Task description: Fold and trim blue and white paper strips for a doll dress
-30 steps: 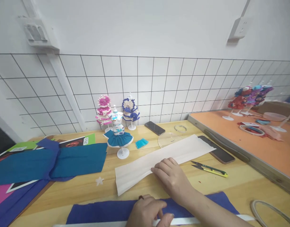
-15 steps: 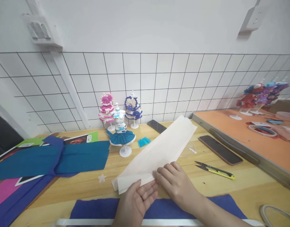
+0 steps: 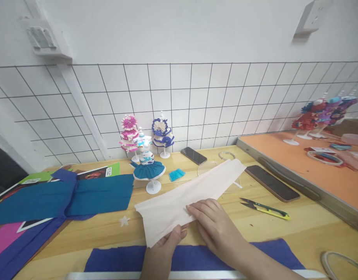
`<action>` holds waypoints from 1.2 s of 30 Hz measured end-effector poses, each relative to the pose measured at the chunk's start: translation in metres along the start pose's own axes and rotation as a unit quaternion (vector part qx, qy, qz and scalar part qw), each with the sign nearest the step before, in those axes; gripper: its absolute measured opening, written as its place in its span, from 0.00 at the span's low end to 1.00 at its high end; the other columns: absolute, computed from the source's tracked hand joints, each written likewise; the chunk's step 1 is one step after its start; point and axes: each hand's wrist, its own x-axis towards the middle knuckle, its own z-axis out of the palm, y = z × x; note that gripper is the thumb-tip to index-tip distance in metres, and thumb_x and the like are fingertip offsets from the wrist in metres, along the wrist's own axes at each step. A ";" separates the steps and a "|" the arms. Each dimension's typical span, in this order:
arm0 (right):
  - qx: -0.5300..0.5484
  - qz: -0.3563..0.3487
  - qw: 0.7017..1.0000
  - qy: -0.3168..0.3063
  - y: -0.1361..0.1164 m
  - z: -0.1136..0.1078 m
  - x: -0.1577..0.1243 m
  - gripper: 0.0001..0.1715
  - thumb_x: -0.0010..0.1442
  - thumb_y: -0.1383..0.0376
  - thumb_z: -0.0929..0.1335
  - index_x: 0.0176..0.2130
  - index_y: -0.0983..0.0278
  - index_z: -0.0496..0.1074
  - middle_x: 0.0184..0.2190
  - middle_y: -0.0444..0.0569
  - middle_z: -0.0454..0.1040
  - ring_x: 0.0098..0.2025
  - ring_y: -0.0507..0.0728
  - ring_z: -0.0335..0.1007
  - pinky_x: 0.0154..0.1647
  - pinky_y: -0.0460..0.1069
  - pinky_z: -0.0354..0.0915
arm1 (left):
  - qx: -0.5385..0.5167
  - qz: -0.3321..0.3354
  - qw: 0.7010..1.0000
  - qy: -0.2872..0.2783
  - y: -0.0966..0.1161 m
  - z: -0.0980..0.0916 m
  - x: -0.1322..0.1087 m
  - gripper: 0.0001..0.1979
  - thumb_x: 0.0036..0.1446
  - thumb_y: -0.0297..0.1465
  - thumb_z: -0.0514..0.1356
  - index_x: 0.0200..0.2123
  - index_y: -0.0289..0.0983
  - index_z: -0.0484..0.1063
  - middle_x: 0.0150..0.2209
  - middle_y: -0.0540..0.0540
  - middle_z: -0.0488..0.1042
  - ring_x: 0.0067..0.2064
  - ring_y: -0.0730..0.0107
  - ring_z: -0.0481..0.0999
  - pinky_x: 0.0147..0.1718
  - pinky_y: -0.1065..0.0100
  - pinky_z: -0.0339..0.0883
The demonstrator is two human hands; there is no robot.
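Note:
A long strip of cream crepe paper (image 3: 179, 194) slants across the middle of the table, its far end toward the upper right. My left hand (image 3: 167, 245) grips its near edge, thumb on top and the fingers mostly hidden underneath. On the same edge, further right, my right hand (image 3: 215, 229) is closed with its fingertips pinching the paper. Below both hands lies a dark blue strip (image 3: 114, 258) along the front of the table. Behind the paper stands a small dress form (image 3: 148, 169) with a teal skirt, beside a pleated turquoise piece (image 3: 176, 175).
Yellow-handled thread snips (image 3: 266, 210) and a phone (image 3: 272, 182) lie to the right; another phone (image 3: 194, 155) is near the wall. Teal paper (image 3: 103, 194) covers the left side. An orange board (image 3: 284, 163) with decorated dress forms borders the right. Two decorated forms (image 3: 162, 134) stand behind.
The paper's near fold has opened out, and its far end has swung lower, uncovering a clear ring behind. My left hand has turned from palm up to thumb over the edge.

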 end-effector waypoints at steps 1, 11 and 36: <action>0.019 -0.001 1.000 0.007 -0.001 -0.001 0.000 0.22 0.58 0.76 0.58 0.52 0.66 0.61 0.42 0.55 0.71 0.43 0.60 0.63 0.42 0.57 0.61 | 0.020 0.015 1.000 0.008 0.000 0.001 -0.001 0.16 0.44 0.37 0.66 0.37 0.36 0.74 0.39 0.43 0.77 0.42 0.55 0.75 0.41 0.59 0.70; 0.106 0.008 0.994 0.032 -0.013 -0.011 0.006 0.15 0.58 0.75 0.60 0.44 0.64 0.66 0.38 0.52 0.70 0.40 0.58 0.62 0.40 0.56 0.61 | 0.100 0.111 0.988 0.028 0.004 0.001 -0.009 0.13 0.59 0.36 0.54 0.47 0.40 0.66 0.49 0.44 0.67 0.44 0.64 0.70 0.41 0.58 0.68; 0.139 0.105 0.981 -0.086 -0.012 -0.010 0.006 0.04 0.56 0.70 0.66 0.34 0.61 0.68 0.32 0.47 0.67 0.39 0.57 0.60 0.39 0.53 0.56 | 0.379 0.425 0.821 0.038 -0.025 -0.026 0.007 0.05 0.51 0.31 0.59 0.31 0.42 0.76 0.26 0.47 0.78 0.29 0.63 0.79 0.29 0.71 0.74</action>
